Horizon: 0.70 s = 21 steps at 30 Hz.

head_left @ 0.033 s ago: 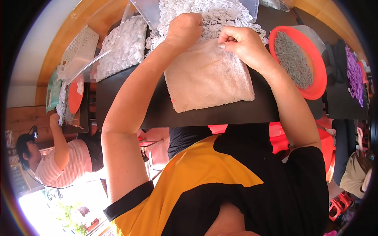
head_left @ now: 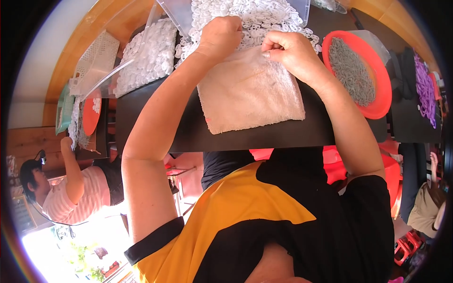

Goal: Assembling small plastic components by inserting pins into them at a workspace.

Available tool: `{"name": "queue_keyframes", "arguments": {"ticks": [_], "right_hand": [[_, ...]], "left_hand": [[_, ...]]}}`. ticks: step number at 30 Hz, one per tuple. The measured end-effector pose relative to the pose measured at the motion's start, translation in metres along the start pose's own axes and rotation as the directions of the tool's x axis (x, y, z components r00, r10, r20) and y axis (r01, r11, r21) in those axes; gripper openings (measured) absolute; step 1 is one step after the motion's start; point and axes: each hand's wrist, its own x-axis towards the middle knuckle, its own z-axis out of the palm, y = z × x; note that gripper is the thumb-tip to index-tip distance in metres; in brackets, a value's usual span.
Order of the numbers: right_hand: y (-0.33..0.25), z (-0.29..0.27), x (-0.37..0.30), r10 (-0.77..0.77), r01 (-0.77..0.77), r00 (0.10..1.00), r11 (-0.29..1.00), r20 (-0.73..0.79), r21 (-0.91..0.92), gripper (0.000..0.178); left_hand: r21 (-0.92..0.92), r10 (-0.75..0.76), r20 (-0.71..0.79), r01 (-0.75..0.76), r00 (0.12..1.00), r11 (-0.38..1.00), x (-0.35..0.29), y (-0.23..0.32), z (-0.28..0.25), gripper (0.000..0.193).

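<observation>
A beige towel [head_left: 252,101] lies flat on the dark table in front of me. Beyond it spreads a heap of small white oval plastic pieces with holes [head_left: 255,19], spilling from a clear plastic bin [head_left: 302,12]. My left hand [head_left: 221,37] is closed over the towel's far left corner, at the edge of the heap; its fingertips are turned away from view. Near the far right of the towel, my right hand [head_left: 289,51] is closed in a pinch, thumb against curled fingers. Whatever either hand holds is too small or hidden to make out.
A red basin [head_left: 383,96] of grey thin pieces [head_left: 351,70] stands right. On the left are a clear container of white pieces [head_left: 148,56] and a white basket [head_left: 96,59]. Purple strips [head_left: 424,94] lie far right. A person in a striped shirt [head_left: 78,193] works at left.
</observation>
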Motion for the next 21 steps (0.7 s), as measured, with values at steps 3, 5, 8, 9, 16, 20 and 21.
{"name": "queue_keyframes", "arguments": {"ticks": [3, 5, 8, 9, 16, 20, 21], "right_hand": [[0.001, -0.002, -0.001, -0.012, 0.012, 1.0, 0.999, 0.002, -0.036, 0.008], [0.0, 0.001, 0.0, -0.044, 0.044, 0.999, 0.999, -0.005, -0.028, 0.009], [0.0, -0.001, -0.001, -0.047, 0.046, 0.999, 0.996, -0.009, -0.073, 0.009], [0.0, -0.001, -0.002, -0.035, 0.034, 0.999, 0.996, -0.008, -0.077, 0.009], [0.0, 0.004, -0.003, -0.098, 0.094, 0.995, 0.989, -0.029, -0.114, 0.009], [-0.001, 0.005, -0.004, -0.076, 0.073, 0.997, 0.988, -0.019, -0.137, 0.01], [0.0, 0.006, -0.004, -0.071, 0.068, 0.997, 0.988, -0.017, -0.14, 0.01]], "left_hand": [[-0.315, -0.086, -0.015, 0.077, 0.996, 0.946, -0.014, 0.002, -0.008, 0.012], [-0.508, -0.147, -0.002, 0.126, 0.989, 0.852, -0.03, 0.01, -0.022, 0.011], [-0.632, -0.225, 0.167, 0.28, 0.96, 0.723, -0.049, 0.022, -0.038, 0.011], [-0.627, -0.229, 0.169, 0.284, 0.959, 0.725, -0.055, 0.02, -0.037, 0.011], [-0.393, -0.125, 0.136, 0.169, 0.983, 0.904, -0.084, 0.008, -0.047, 0.015], [-0.384, -0.142, -0.01, 0.127, 0.99, 0.915, -0.085, 0.004, -0.042, 0.012], [-0.353, -0.135, -0.042, 0.112, 0.99, 0.929, -0.082, 0.004, -0.039, 0.012]]}}
